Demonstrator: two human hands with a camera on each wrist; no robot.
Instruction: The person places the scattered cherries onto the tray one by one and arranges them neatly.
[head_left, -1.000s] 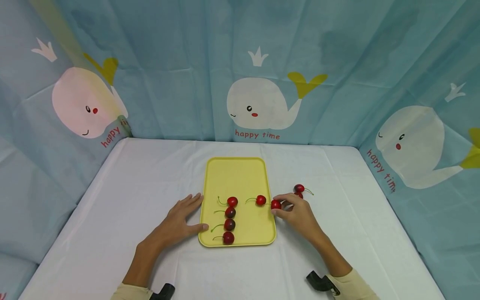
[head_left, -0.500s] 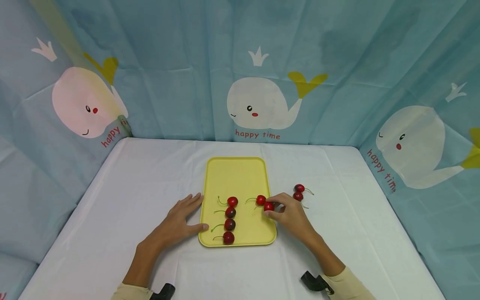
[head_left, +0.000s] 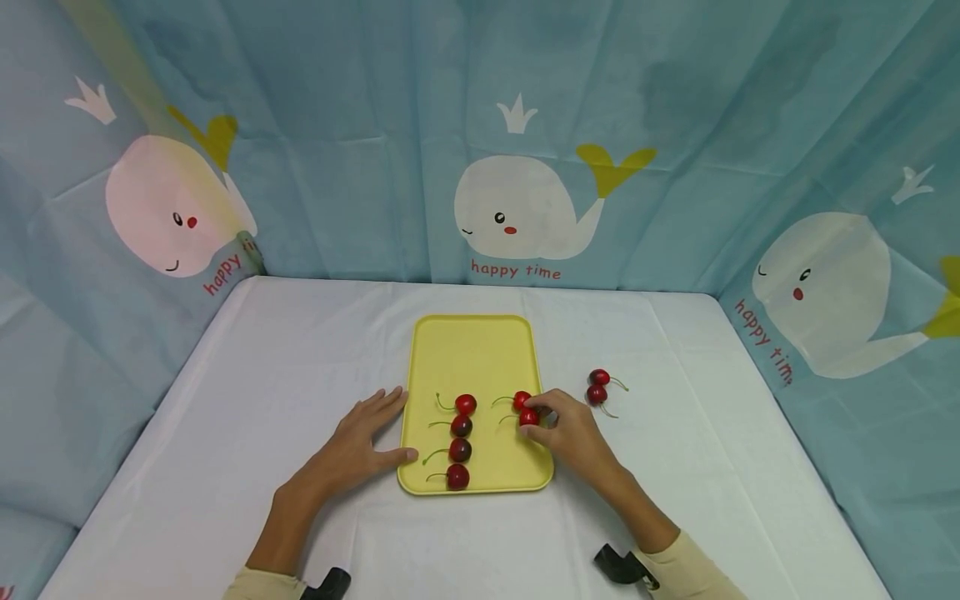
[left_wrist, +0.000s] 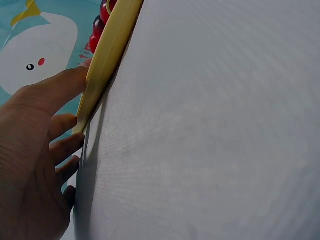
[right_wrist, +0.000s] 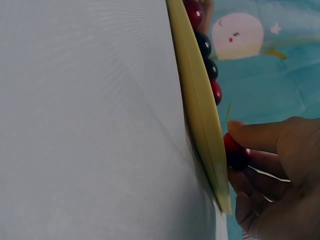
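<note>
My right hand (head_left: 566,429) pinches a red cherry (right_wrist: 235,151) between thumb and fingers over the right side of the yellow tray (head_left: 468,350). Its green stem points left. Just behind it another cherry (head_left: 521,400) lies on the tray, partly covered by my fingertips. Down the tray's left half runs a column of several cherries (head_left: 460,450), stems to the left. With fingers spread, my left hand (head_left: 352,450) rests at the tray's left edge, its thumb over the rim. In the left wrist view that thumb touches the rim (left_wrist: 102,65).
On the white tablecloth (head_left: 660,467), right of the tray, lie two more cherries (head_left: 597,386) with stems to the right. A blue curtain (head_left: 360,167) printed with whales stands behind and beside the table.
My right hand has moved left and slightly toward me with its cherry, from the tray's right rim to just in front of the other cherry. The left hand has stayed put.
</note>
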